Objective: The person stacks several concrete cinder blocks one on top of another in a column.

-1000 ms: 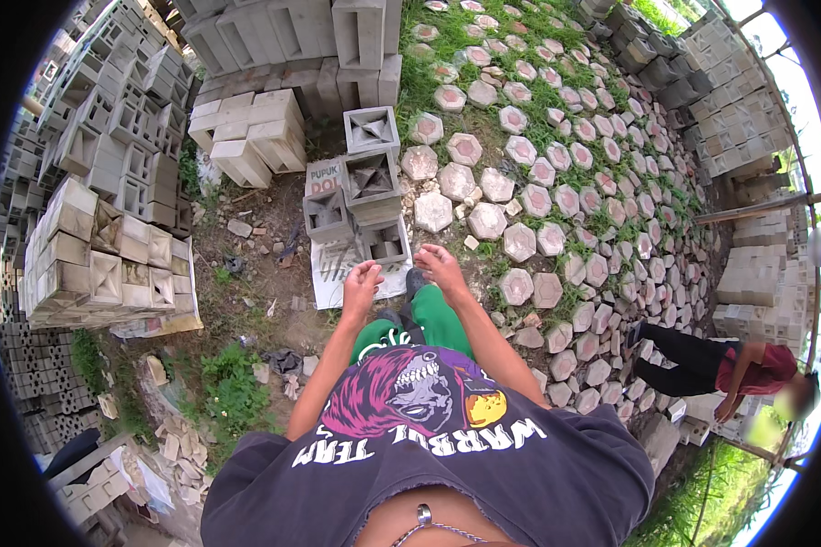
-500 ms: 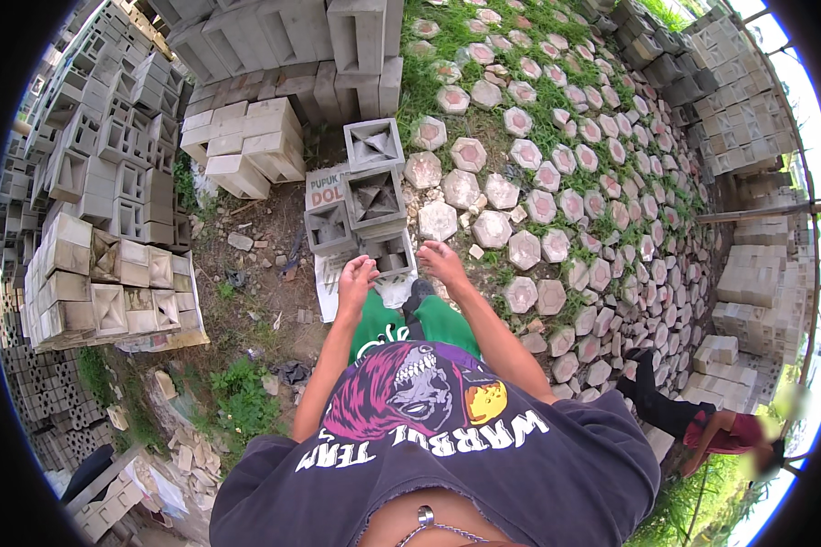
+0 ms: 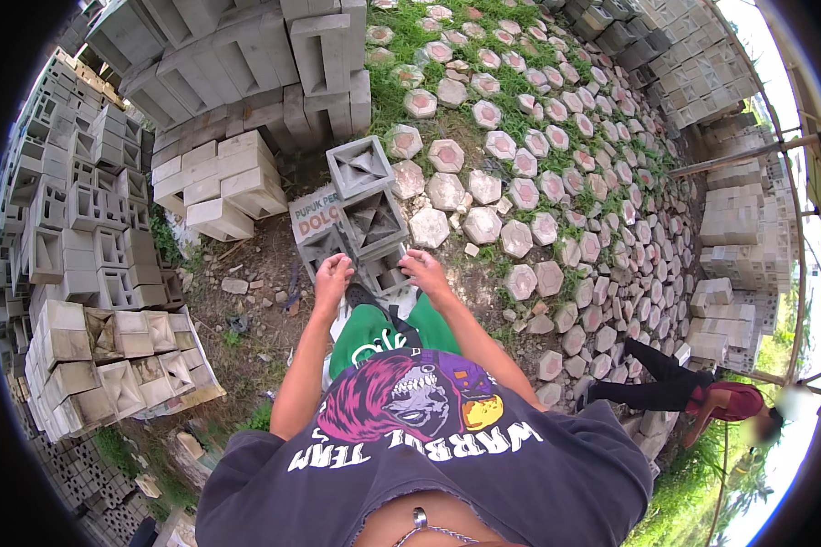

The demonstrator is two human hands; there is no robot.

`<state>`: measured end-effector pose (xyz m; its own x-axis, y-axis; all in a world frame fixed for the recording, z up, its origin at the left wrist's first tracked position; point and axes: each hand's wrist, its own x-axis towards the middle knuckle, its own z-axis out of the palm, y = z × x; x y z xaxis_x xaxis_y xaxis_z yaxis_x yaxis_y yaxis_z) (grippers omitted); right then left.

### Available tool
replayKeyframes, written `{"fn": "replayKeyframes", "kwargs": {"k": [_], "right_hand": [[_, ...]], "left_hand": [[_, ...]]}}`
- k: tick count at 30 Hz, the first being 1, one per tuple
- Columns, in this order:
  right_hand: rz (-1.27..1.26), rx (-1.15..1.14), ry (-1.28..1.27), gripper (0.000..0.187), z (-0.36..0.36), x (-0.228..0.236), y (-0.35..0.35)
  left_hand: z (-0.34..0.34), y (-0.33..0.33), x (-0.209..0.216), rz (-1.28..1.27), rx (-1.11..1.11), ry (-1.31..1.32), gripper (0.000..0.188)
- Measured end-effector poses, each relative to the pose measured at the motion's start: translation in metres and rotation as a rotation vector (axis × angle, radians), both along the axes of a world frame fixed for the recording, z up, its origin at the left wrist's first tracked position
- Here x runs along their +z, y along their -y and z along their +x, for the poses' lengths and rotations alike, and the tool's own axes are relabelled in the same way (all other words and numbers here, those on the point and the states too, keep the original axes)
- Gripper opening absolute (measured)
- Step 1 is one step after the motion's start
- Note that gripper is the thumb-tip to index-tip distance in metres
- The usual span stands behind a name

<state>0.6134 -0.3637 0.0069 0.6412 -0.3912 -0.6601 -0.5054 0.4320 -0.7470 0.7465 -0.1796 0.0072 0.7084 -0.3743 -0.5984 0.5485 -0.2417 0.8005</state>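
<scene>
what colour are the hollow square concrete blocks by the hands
Grey blocks, best in the head view.

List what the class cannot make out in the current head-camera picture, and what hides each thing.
In the head view:
Left hand: curled fingers hide whether anything small is held.
Printed sack: partly covered by hollow concrete blocks.
Dark shoe: partly covered by green trousers.
Tall stack of grey blocks: cut off by the top edge.
Co-worker's head: blurred.

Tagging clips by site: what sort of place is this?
Likely an outdoor concrete-block yard: tall stacks of grey blocks, a small group of hollow-faced blocks in the middle, and many hexagonal pavers spread out on the right.
</scene>
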Motion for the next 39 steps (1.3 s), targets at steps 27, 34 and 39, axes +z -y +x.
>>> {"fn": "replayKeyframes", "kwargs": {"k": [27, 34, 39], "right_hand": [[-0.06, 0.247, -0.067, 0.052, 0.096, -0.044, 0.16], [-0.153, 0.433, -0.201, 0.061, 0.093, -0.128, 0.177], [-0.252, 0.516, -0.279, 0.06, 0.1, -0.192, 0.177]], "left_hand": [[0.031, 0.093, -0.054, 0.195, 0.274, -0.049, 0.043], [0.015, 0.097, -0.148, 0.484, 0.12, 0.034, 0.055], [0.028, 0.108, -0.212, 0.581, 0.183, 0.01, 0.066]]}}
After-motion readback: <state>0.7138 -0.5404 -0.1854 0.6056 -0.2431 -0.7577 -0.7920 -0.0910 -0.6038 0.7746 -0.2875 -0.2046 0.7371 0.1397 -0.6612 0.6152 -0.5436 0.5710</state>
